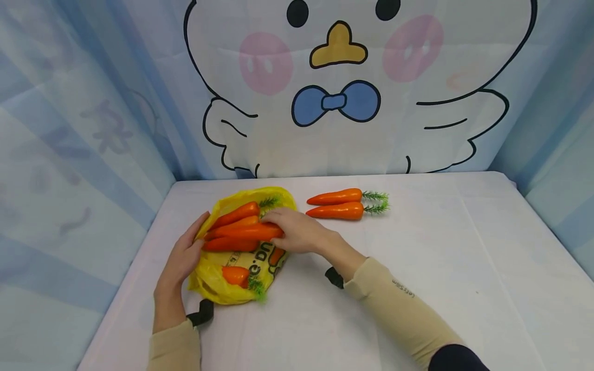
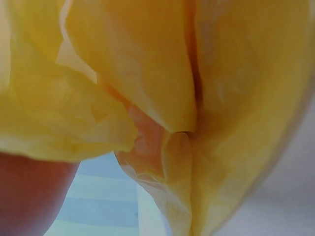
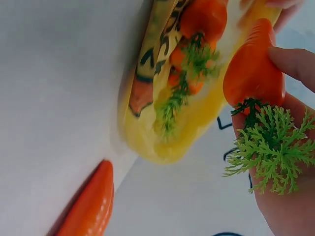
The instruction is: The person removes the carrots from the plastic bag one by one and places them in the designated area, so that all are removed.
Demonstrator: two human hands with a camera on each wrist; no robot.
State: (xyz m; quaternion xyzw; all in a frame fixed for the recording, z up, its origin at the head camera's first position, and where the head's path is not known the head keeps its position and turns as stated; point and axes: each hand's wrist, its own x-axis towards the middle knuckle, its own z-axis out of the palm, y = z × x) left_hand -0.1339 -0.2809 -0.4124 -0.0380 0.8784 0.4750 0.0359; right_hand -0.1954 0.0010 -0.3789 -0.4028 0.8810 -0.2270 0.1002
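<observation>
A yellow plastic bag [image 1: 209, 286] with dark printing lies on the left side of the table, several orange carrots [image 1: 236, 214] showing in and on it. My left hand [image 1: 180, 260] grips the bag's left edge, its fingers partly hidden by the plastic, which fills the left wrist view. With thumb and fingers my right hand [image 1: 300, 231] pinches one carrot [image 3: 253, 69] near its thick, leafy end. That carrot's tip points left over the bag. Closer to me, a short orange carrot end [image 1: 235, 275] with green leaves pokes from a fold.
Just right of the bag, two carrots [image 1: 336, 212] lie side by side near the table's back, leaves to the right. A white cloth covers the table [image 1: 417, 247]. Behind it hangs a cartoon-printed curtain [image 1: 334, 144], with blue curtains at both sides.
</observation>
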